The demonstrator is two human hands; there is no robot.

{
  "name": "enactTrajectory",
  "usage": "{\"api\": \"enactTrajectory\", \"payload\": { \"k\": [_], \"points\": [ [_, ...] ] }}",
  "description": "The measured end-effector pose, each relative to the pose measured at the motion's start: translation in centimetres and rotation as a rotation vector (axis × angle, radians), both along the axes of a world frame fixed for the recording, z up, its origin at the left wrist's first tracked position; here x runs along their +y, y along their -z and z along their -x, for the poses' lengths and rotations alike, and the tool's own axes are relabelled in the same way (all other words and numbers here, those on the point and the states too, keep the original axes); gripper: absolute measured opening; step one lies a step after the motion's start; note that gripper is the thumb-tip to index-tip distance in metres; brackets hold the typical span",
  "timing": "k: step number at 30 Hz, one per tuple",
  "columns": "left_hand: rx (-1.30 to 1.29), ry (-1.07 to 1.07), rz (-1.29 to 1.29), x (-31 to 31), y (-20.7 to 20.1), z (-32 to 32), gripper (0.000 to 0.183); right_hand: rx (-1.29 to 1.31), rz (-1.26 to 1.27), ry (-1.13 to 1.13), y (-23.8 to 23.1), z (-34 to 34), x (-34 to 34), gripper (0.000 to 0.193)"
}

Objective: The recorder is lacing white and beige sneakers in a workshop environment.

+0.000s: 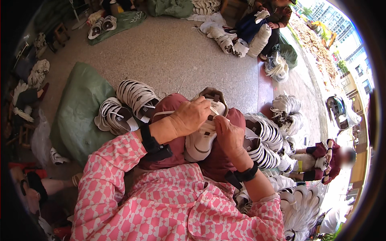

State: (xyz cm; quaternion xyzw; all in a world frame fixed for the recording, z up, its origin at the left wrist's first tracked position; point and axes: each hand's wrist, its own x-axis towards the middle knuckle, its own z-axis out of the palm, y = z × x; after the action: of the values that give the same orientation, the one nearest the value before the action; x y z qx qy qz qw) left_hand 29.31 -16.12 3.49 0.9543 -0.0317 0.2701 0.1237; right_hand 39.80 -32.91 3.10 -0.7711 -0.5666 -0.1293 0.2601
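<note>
A cream shoe upper point(198, 146) with brown trim rests between my knees, its rounded toe towards me and its brown-lined opening away from me. My left hand point(189, 117) is closed over its left side, the fingers pinching a pale shoelace point(214, 112) above the tongue. Across from it, my right hand point(230, 135) pinches the lace too, at the right side of the eyelets. The fingers cover part of the eyelet rows. A pale length of lace trails left over my left wrist.
Stacked shoe uppers point(137, 98) lie beside my left knee, near a green sack point(80, 108). More stacks point(267, 134) crowd my right side. Another person point(277, 24) handles uppers at the far right; a further person point(330, 160) sits at the right. A green sheet point(120, 29) bears shoes at the back left.
</note>
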Motion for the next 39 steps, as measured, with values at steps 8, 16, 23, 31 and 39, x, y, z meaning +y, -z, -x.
{"api": "enactTrajectory", "payload": {
  "k": [8, 16, 23, 31, 39],
  "points": [
    [0.055, -0.068, -0.031, -0.9, -1.7, -0.2, 0.013, 0.101, 0.089, -0.033, -1.1, -0.4, -0.2, 0.009],
    [0.122, 0.119, 0.021, 1.4, -2.1, 0.0, 0.009, 0.303, 0.17, 0.057, -0.9, -0.3, -0.3, 0.012],
    [0.15, 0.159, 0.162, 2.3, -1.3, -0.6, 0.009, 0.324, 0.177, 0.11, -1.3, 0.1, -0.1, 0.012],
    [0.627, 0.03, 0.808, 2.3, -1.7, -1.4, 0.011, 0.377, 0.269, -0.103, -2.2, -1.2, -0.4, 0.017],
    [0.751, -0.19, 0.741, 4.2, -3.7, -1.9, 0.015, 0.312, 0.118, 0.059, -0.3, -0.5, -0.7, 0.017]
  ]
}}
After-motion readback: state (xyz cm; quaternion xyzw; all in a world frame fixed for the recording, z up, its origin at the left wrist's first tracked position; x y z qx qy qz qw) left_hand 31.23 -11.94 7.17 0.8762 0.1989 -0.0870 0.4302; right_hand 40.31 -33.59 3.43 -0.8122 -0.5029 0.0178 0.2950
